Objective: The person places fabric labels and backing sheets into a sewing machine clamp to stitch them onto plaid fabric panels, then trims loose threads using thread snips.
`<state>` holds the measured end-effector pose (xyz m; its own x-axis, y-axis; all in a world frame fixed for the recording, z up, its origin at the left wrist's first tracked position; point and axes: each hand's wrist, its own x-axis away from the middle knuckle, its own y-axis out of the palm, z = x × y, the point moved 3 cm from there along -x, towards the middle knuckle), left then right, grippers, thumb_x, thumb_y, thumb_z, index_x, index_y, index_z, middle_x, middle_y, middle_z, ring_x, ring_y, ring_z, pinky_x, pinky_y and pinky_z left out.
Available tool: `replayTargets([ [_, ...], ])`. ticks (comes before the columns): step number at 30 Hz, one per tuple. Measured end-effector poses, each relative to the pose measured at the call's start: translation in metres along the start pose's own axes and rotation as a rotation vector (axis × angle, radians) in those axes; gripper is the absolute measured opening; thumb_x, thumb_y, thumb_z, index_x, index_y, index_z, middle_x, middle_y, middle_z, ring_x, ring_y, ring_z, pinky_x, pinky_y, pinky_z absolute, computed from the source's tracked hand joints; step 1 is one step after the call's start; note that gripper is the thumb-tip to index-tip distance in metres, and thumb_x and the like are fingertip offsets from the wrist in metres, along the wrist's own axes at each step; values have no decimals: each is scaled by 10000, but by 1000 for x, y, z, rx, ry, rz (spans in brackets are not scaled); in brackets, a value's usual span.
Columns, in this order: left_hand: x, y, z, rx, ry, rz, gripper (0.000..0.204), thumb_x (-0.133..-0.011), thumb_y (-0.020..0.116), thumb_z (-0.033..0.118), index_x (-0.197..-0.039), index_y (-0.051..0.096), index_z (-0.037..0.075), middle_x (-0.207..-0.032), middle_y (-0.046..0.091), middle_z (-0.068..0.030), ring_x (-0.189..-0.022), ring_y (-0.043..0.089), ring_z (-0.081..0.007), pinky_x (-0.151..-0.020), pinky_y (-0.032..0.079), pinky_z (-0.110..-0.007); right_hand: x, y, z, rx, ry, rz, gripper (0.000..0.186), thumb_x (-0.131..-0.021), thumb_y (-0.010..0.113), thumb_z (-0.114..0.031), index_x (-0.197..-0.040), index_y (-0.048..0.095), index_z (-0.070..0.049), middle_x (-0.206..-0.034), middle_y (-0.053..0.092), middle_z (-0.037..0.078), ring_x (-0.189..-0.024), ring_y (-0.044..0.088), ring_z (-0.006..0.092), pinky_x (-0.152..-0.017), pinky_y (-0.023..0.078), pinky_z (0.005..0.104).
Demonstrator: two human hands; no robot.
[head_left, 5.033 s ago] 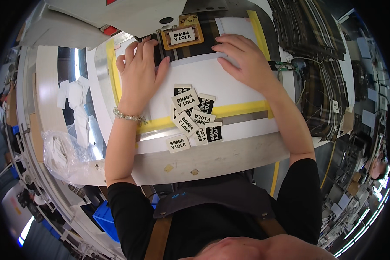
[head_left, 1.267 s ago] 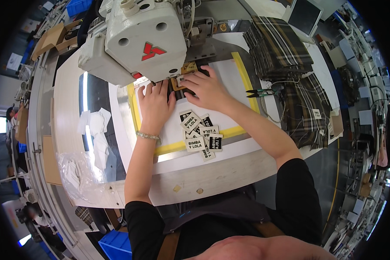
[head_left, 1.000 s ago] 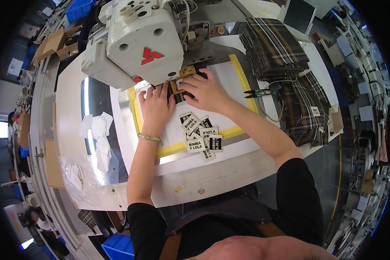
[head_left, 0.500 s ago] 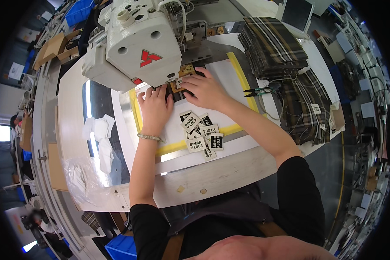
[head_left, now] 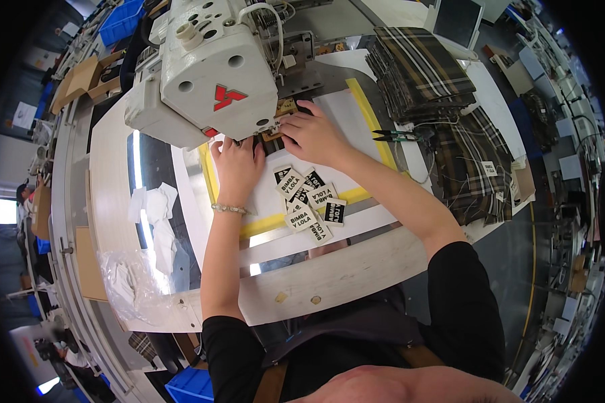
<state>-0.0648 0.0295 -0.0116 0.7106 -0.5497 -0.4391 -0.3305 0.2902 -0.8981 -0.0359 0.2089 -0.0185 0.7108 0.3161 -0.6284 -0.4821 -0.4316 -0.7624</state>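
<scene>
Sewing table (head_left: 329,272) | L hand (head_left: 238,164) flat on white panel (head_left: 269,195) | R hand (head_left: 312,134) pinching tan label (head_left: 286,107)

One sewing machine (head_left: 208,74) stands on one white table (head_left: 329,269). Two hands work under it, the left hand (head_left: 238,164) and the right hand (head_left: 312,134). About seven small labels (head_left: 309,201) lie in a loose heap; overlaps make the exact count unsure. One pair of snips (head_left: 393,136) lies to the right. Two stacks of plaid cloth (head_left: 417,70) sit beyond it. One bracelet (head_left: 230,209) circles the left wrist
</scene>
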Motion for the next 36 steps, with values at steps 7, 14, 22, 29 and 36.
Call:
replayTargets([
  [7,-1,0,1,22,-6,-7,326,-892,577,262,-1129,672,58,-897,697,-152,-954,613,-308,-962,344,-467,2,-2,1,0,-14,-16,147,-815,649,-150,-932,697,-75,-1004,707,46,-932,663,184,-1081,360,418],
  [14,1,1,-3,45,4,5,306,-874,597,251,-1091,675,51,-911,688,-123,-980,594,-277,-941,378,-436,10,-12,2,-76,-82,-48,249,-797,653,-125,-1040,684,-79,-1086,686,39,-1021,632,200,-994,425,395],
  [22,20,-16,-23,-107,87,-171,344,-849,612,204,-1132,660,14,-1118,673,-116,-1005,603,-261,-920,429,-398,22,-21,-14,-62,-281,-161,301,-782,667,-136,-1068,672,-42,-1182,646,109,-1089,601,253,-947,455,388],
  [29,34,-24,-23,-90,107,-126,374,-845,607,182,-1179,619,15,-1209,627,-122,-1107,582,-257,-991,417,-406,10,-6,-27,-164,-222,-143,252,-797,671,-117,-1044,677,-66,-1170,651,79,-1079,600,249,-933,463,387],
  [36,27,-23,-2,58,254,-26,414,-789,629,124,-1194,572,65,-1271,578,-107,-1212,526,-250,-1044,385,-409,9,-2,-30,-221,-73,-134,188,-804,678,-125,-987,673,-82,-1156,655,56,-1112,576,234,-934,462,381],
])
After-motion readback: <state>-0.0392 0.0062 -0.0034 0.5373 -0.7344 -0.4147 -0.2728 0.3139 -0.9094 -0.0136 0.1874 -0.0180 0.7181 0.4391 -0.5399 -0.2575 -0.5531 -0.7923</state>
